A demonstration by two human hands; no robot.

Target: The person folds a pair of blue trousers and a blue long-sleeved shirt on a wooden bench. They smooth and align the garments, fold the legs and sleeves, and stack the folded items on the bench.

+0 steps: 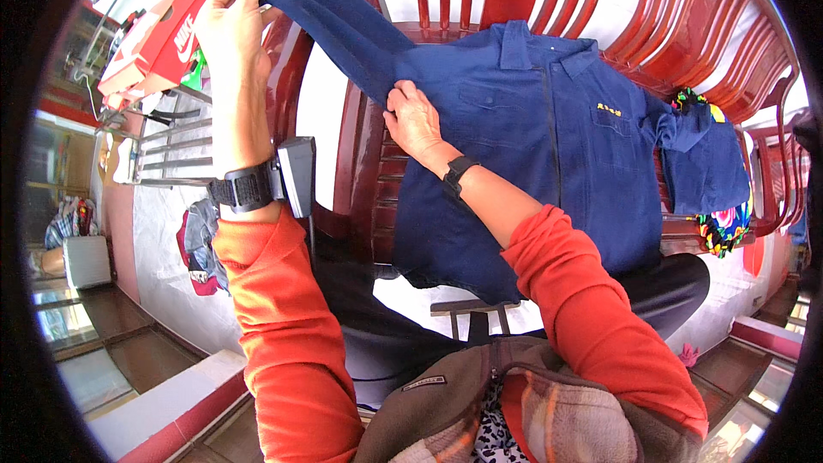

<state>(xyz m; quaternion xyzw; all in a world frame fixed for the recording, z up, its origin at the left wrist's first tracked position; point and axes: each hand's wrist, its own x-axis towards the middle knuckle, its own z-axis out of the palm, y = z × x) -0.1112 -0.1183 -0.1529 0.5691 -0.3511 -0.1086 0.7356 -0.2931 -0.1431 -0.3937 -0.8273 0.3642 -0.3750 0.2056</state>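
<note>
A navy work jacket (476, 186) lies front up across a reddish-brown wooden bench (388, 206), its collar towards the slatted backrest. A dark closure runs down its front, and yellow writing sits above one chest pocket. My left hand (235, 29) grips the end of the sleeve at the upper left, holding that sleeve stretched out and off the bench. At the sleeve's armpit seam, my right hand (413, 117) has its bent fingers on the cloth, pinching it; the fingertips are partly hidden. The other sleeve (707, 164) is bent over at the right, on a flowered cushion (723, 231).
A red Nike shoebox (161, 45) rests on a metal rack (173, 148) at left. Dark cloth items (204, 247) lie below it. A small stool (472, 308) stands between my knees. The bench's curved armrest (781, 161) rises at right.
</note>
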